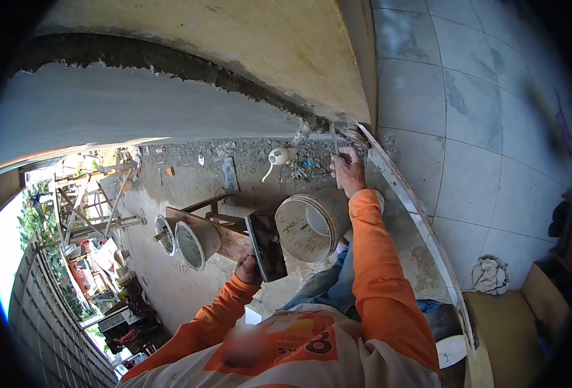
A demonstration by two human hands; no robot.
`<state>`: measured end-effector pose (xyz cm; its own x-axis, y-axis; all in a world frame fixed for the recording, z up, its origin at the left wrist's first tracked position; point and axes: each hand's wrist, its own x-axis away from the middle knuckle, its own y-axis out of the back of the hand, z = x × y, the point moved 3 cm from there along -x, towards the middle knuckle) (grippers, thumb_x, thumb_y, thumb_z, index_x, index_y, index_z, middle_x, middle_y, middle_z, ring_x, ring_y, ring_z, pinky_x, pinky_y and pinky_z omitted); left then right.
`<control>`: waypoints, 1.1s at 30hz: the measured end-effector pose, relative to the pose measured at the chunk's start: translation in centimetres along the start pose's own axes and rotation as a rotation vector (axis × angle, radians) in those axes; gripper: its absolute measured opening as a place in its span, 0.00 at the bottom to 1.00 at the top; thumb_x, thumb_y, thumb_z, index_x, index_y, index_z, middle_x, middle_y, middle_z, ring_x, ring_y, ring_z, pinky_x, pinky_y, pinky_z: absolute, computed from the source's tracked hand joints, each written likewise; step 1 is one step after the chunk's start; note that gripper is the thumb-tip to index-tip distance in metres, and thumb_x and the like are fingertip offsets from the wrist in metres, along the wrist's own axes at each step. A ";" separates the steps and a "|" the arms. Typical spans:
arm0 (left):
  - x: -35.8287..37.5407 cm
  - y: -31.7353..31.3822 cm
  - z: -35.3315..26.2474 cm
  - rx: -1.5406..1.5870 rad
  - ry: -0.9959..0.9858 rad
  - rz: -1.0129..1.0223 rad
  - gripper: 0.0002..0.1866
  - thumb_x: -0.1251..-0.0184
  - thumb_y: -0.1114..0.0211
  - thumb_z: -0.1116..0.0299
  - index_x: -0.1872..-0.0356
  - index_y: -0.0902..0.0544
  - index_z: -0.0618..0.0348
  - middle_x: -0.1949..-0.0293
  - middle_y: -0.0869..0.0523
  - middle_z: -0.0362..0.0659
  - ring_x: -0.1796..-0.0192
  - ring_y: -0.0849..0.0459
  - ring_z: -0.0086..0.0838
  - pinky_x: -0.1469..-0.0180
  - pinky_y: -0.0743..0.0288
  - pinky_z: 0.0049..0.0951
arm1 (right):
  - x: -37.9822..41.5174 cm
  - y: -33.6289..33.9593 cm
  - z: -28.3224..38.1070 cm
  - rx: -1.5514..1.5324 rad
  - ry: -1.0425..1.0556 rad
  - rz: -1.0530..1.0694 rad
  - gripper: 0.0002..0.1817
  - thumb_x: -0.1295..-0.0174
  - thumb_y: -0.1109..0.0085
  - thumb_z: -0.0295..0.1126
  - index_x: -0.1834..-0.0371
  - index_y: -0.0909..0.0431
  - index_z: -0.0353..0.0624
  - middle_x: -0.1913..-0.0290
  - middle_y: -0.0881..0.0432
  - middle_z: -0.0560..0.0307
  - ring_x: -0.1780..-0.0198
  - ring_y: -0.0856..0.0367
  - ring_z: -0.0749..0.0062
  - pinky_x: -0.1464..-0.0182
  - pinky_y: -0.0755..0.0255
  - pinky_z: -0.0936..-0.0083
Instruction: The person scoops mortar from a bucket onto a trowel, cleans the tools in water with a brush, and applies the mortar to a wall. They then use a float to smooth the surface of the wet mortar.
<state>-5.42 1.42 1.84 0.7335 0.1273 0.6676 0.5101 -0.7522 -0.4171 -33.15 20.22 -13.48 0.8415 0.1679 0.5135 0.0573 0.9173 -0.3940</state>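
My right hand [348, 171] is closed around the handle of a narrow tool [334, 138], whose tip is at the wall's lower corner by the end of the dark mortar strip [253, 97]. Lower down and to the left, my left hand [248, 268] grips a dark flat board [264, 249], held tilted over the floor. Just right of the board stands a large round bucket [305, 229] with smears inside. How the left fingers wrap under the board is partly hidden.
Two buckets [191, 246] [165, 236] stand beside a wooden bench [227, 236] at left. A pale container [280, 156] lies on rubble by the wall. A long raised edge [415, 207] borders the tiled floor [470, 161]. Wooden trestles [95, 207] stand far left.
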 end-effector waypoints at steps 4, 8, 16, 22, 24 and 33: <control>1.2 0.3 0.4 0.019 -0.020 0.015 0.30 0.44 0.28 0.53 0.44 0.24 0.61 0.50 0.17 0.43 0.48 0.18 0.33 0.42 0.26 0.34 | -3.5 -2.6 -4.8 0.224 0.265 -0.064 0.13 0.44 0.45 0.26 0.55 0.27 0.39 0.69 0.21 0.53 0.71 0.22 0.70 0.66 0.25 0.71; 2.2 0.9 1.0 0.062 -0.003 -0.034 0.30 0.44 0.28 0.53 0.46 0.23 0.62 0.53 0.16 0.42 0.50 0.17 0.33 0.43 0.26 0.34 | -1.3 -3.4 -1.9 0.362 0.435 -0.033 0.13 0.44 0.45 0.26 0.55 0.28 0.38 0.69 0.20 0.50 0.70 0.21 0.65 0.61 0.26 0.68; 2.0 1.6 2.2 0.114 -0.022 0.029 0.33 0.44 0.28 0.52 0.42 0.26 0.62 0.47 0.19 0.43 0.45 0.20 0.33 0.39 0.29 0.35 | 1.9 0.2 2.1 -0.062 -0.078 0.068 0.11 0.38 0.48 0.25 0.52 0.31 0.43 0.64 0.23 0.55 0.69 0.23 0.72 0.73 0.26 0.76; 2.3 2.1 1.8 0.114 -0.016 0.046 0.33 0.43 0.29 0.51 0.42 0.26 0.61 0.47 0.19 0.42 0.44 0.21 0.33 0.38 0.30 0.35 | -2.9 -2.2 -1.5 -0.570 -0.264 0.115 0.04 0.35 0.52 0.25 0.61 0.36 0.45 0.63 0.25 0.51 0.64 0.22 0.62 0.65 0.22 0.64; 2.6 2.4 1.9 0.118 -0.009 0.018 0.33 0.43 0.29 0.51 0.42 0.27 0.61 0.47 0.19 0.42 0.45 0.21 0.33 0.38 0.30 0.35 | -2.2 -3.2 -1.0 -0.505 -0.273 -0.002 0.02 0.32 0.54 0.26 0.60 0.35 0.45 0.63 0.24 0.53 0.65 0.22 0.64 0.67 0.22 0.64; 2.9 2.2 2.1 0.132 -0.034 0.017 0.30 0.41 0.30 0.51 0.43 0.26 0.60 0.49 0.18 0.40 0.47 0.20 0.30 0.42 0.28 0.33 | -3.5 -3.9 -1.8 -0.591 -0.280 0.057 0.02 0.31 0.56 0.28 0.60 0.34 0.44 0.62 0.23 0.53 0.67 0.24 0.68 0.68 0.26 0.69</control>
<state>-1.23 1.51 1.62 0.7565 0.1388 0.6391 0.5502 -0.6633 -0.5072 -35.32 15.44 -15.10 0.6846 0.3714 0.6272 0.3695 0.5648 -0.7378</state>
